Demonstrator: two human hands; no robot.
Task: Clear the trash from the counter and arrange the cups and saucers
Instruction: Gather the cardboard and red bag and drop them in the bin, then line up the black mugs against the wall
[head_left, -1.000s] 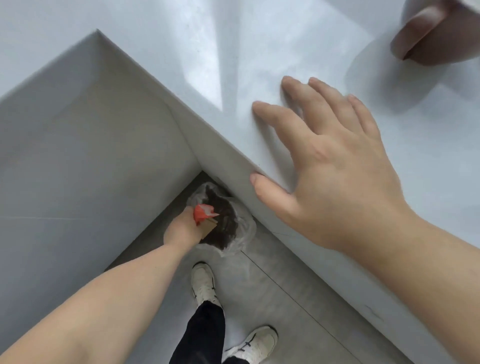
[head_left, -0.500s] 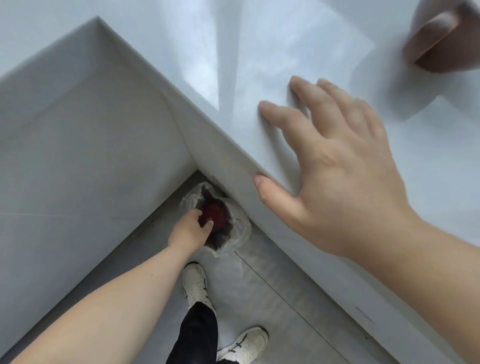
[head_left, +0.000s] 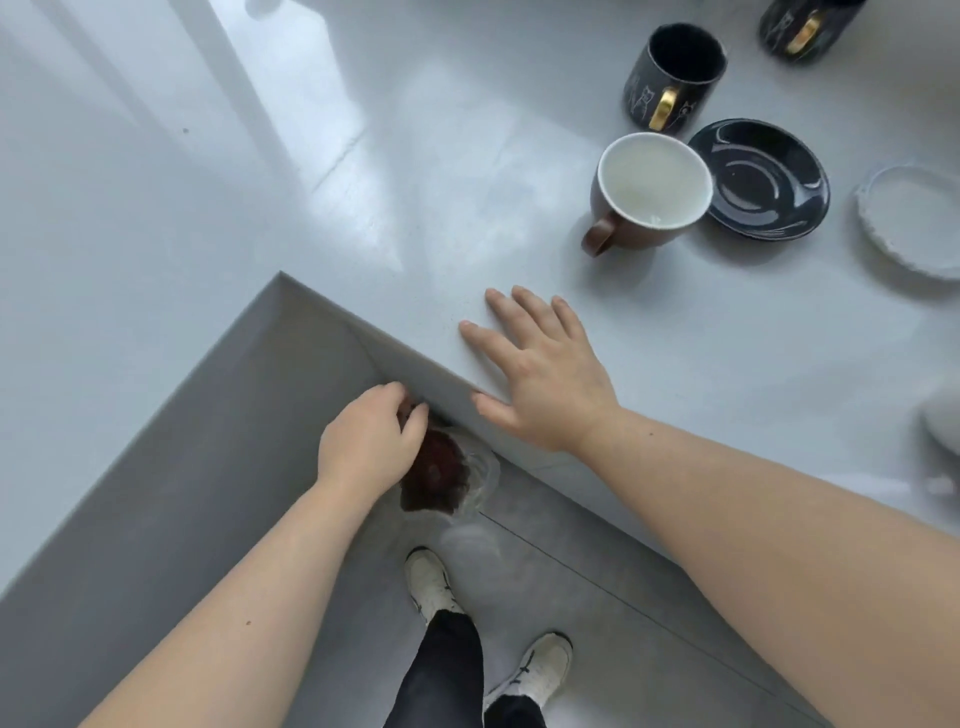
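My left hand (head_left: 370, 444) hangs below the counter edge, just above a small trash bin (head_left: 480, 475) lined with a clear bag, with reddish-brown trash inside. Its fingers are loosely curled and hold nothing. My right hand (head_left: 540, 374) lies flat and spread on the grey counter (head_left: 260, 182) at its inner corner. Beyond it stands a brown mug (head_left: 649, 195) with a white inside, next to a black saucer (head_left: 761, 179). A black mug with a gold handle (head_left: 672, 78) stands further back, a second one (head_left: 805, 26) at the top edge. A white saucer (head_left: 909, 228) lies at the right.
The counter is L-shaped, and I stand in its inner corner on a grey tiled floor (head_left: 597, 597). My white shoes (head_left: 431, 582) are right beside the bin. A blurred grey object (head_left: 943, 431) sits at the counter's right edge.
My left hand let the red trash drop into the bin and has risen out of it. The view has pulled back and up, bringing the mugs and saucers into sight.
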